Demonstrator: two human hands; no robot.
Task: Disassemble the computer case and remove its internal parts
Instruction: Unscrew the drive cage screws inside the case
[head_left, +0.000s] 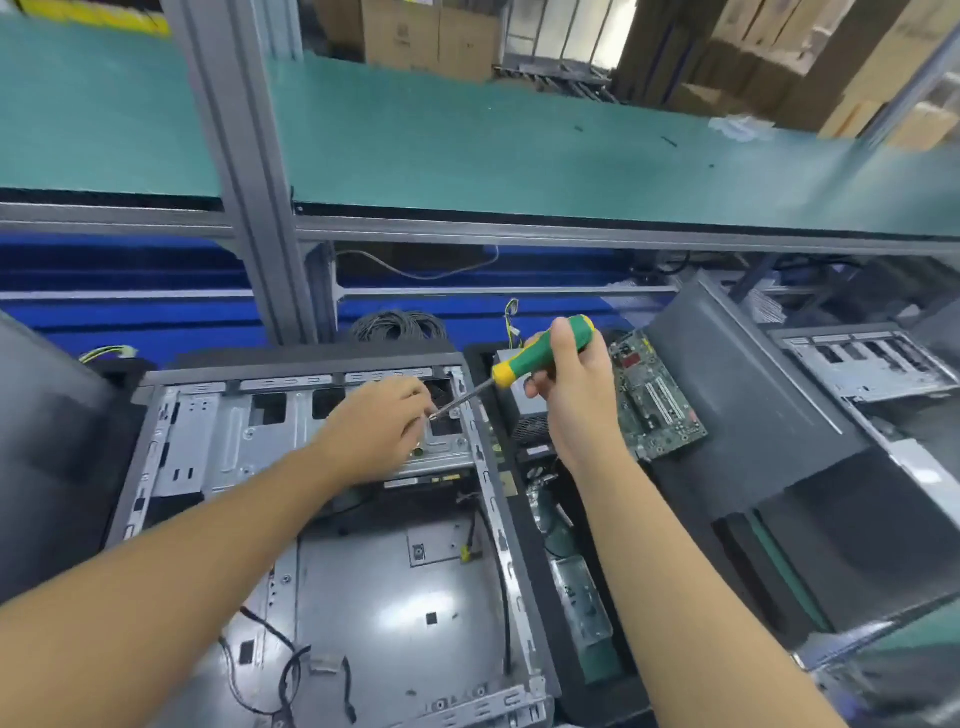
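An open grey computer case lies flat in front of me, its floor bare except for loose black cables. At its far end sits a metal drive cage. My right hand grips a green and yellow screwdriver, whose tip reaches the cage's far right corner. My left hand rests on the cage with its fingertips pinched at the screwdriver tip; what they hold is too small to tell.
A removed motherboard and a power supply lie right of the case. Dark case panels and another stripped case sit further right. A coil of black cable lies behind. A green shelf on a grey frame post runs overhead.
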